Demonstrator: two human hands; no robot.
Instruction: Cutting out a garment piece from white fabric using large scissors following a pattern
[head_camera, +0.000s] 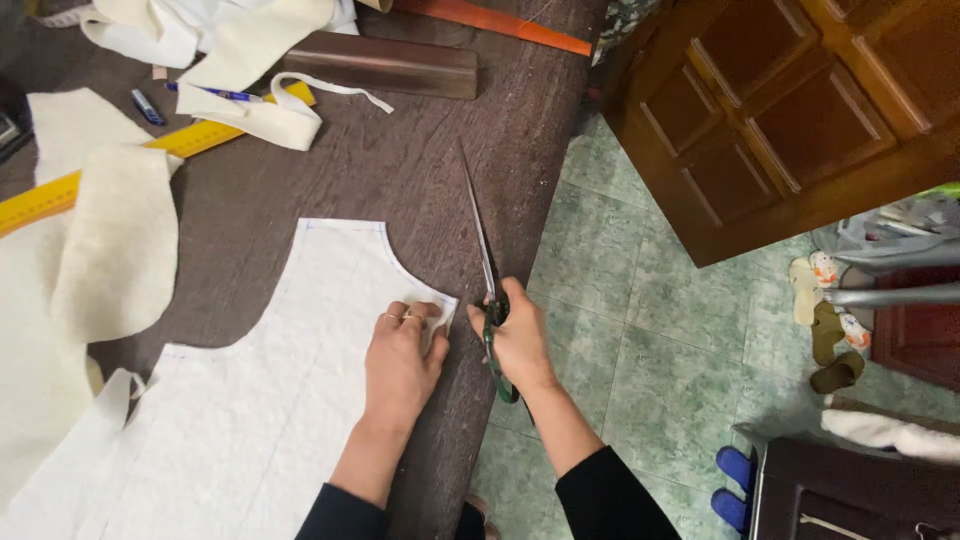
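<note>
A cut piece of white fabric (250, 400) lies flat on the dark wooden table (400, 170), running from the near left toward the table's right edge, its far side shaped in a concave curve. At its far right corner the left hand (400, 355) rests palm down, fingers curled and pinching the corner of the cloth, rings on two fingers, the forearm reaching straight in from the near edge in a dark sleeve. Just to the right, the right hand (518, 335) is closed around the green handles of a pair of scissors (485, 270), wrist bent slightly, knuckles up. The long blades lie together and point away to the far side, resting on bare table beside the cloth.

Further left, thick cream felt pieces (110, 240) overlap a yellow ruler (190, 140). On the far side lie more cream scraps (250, 40), a blue pen (215, 93) and a dark wooden block (380, 65). To the right, green floor tiles (640, 330) and a brown wooden cabinet (780, 110).
</note>
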